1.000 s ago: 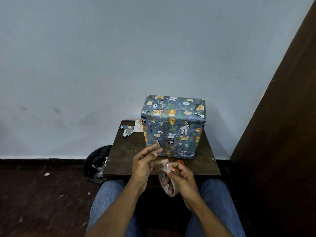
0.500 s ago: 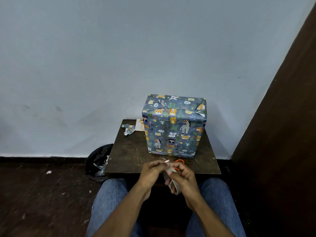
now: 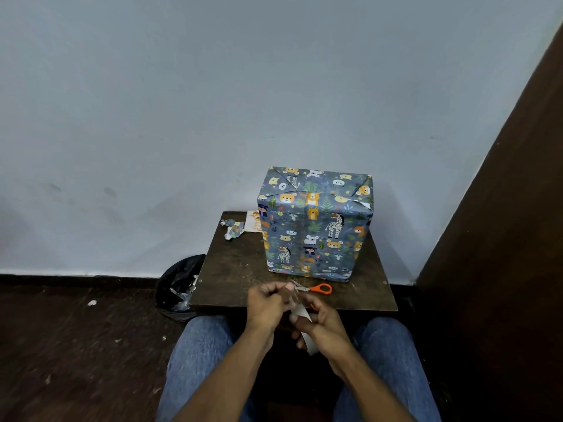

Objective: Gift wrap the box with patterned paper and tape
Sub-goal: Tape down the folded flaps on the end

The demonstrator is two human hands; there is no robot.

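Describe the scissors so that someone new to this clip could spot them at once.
Start at the small dark wooden table against the pale wall, where the wrapped box stands. Just in front of the box, near the table's front edge, lie the scissors, beside the person's hands. Their bright orange handle is the only orange tool there.

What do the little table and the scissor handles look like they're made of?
Table: apparently dark wood, matte and worn, with scuffs and pale screw heads at the front corners. Scissors: glossy orange handles, likely plastic; the blades look metal, though partly hidden by the left hand.
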